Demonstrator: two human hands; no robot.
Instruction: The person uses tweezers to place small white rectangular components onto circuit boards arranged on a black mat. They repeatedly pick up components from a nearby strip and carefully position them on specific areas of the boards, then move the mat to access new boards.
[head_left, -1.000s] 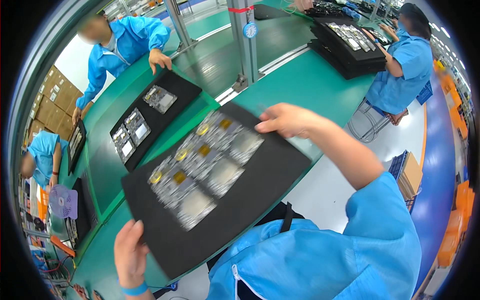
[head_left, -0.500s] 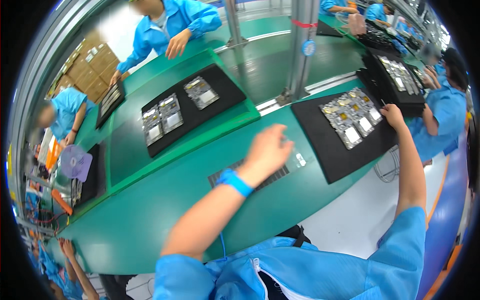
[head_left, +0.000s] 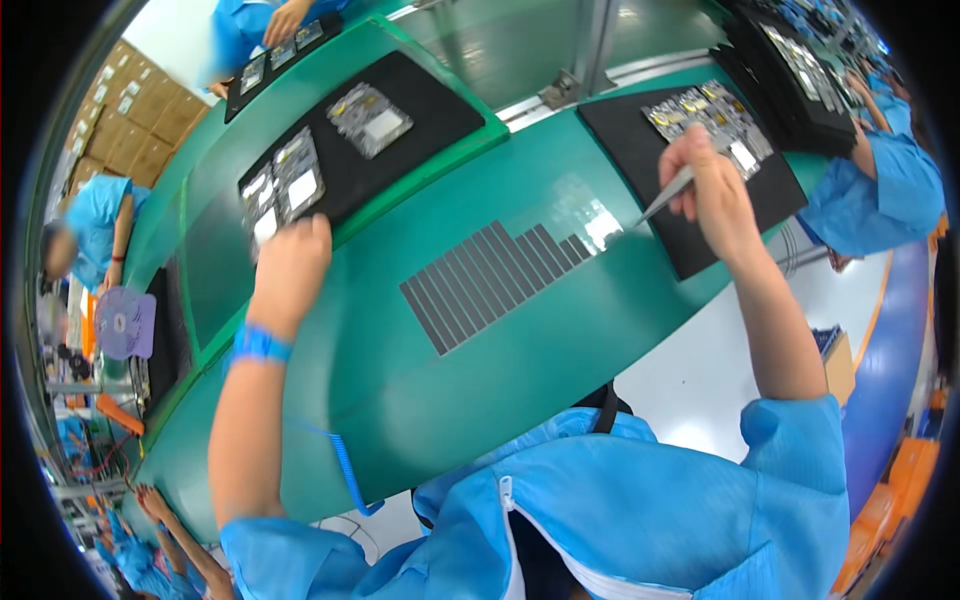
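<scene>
My left hand (head_left: 293, 268), a blue band around its wrist, is closed at the near end of a pair of joined circuit boards (head_left: 298, 172) on a black mat. Its fingertips are hidden, so whether it grips the board cannot be told. My right hand (head_left: 708, 190) holds grey pointed tweezers (head_left: 664, 196) that slant down to the left. Their tip is over the green table, close to a clear film with shiny white pieces (head_left: 600, 226). Behind that hand, several joined circuit boards (head_left: 742, 118) lie on another black mat (head_left: 655, 182).
Dark grey strips (head_left: 490, 285) lie in a row on the green table. A green raised edge (head_left: 412, 198) borders the left mat, which bears another board (head_left: 372, 118). Stacked black mats (head_left: 785, 95) stand far right. Metal posts (head_left: 597, 45) rise behind. Co-workers sit around.
My left hand has moved left from the table's middle to the boards on the left mat. My right hand has drawn back from the right-hand boards toward the clear film, with the tweezers.
</scene>
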